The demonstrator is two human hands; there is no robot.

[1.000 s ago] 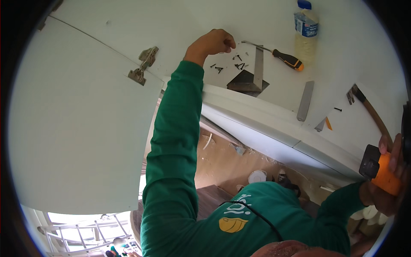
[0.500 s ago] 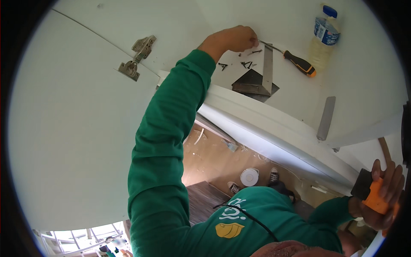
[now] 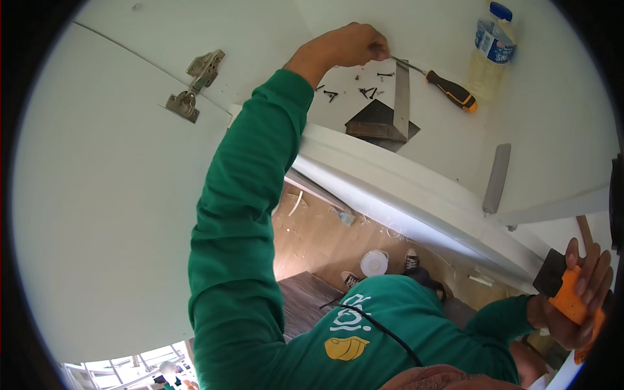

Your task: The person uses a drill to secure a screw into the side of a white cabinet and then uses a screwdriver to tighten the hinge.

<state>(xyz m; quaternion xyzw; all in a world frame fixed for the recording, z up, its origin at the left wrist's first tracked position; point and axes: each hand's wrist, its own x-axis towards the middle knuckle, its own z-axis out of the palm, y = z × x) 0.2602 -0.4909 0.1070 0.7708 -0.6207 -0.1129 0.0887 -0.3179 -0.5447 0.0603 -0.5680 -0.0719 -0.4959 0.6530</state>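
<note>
A person in a green long-sleeved top leans over a white panel (image 3: 97,214), seen from above. The left hand (image 3: 348,47) reaches to the far side of the panel, its fingers pinched shut over a small scatter of dark screws (image 3: 364,88); whether it grips one cannot be told. Just beside the hand, to its right, lies a screwdriver (image 3: 442,84) with a black and orange handle, its metal shaft pointing at the fingers. A metal square (image 3: 390,120) rests just behind the screws, near the panel's edge. A plastic bottle (image 3: 489,52) with a blue cap stands near the far right corner. A metal hinge (image 3: 194,88) sits on the panel's seam, well to the left of the arm. The right hand (image 3: 575,302), low at the right edge of the view and off the panel, grasps an orange and black tool (image 3: 567,300). Below lies a wooden floor (image 3: 318,240).
</note>
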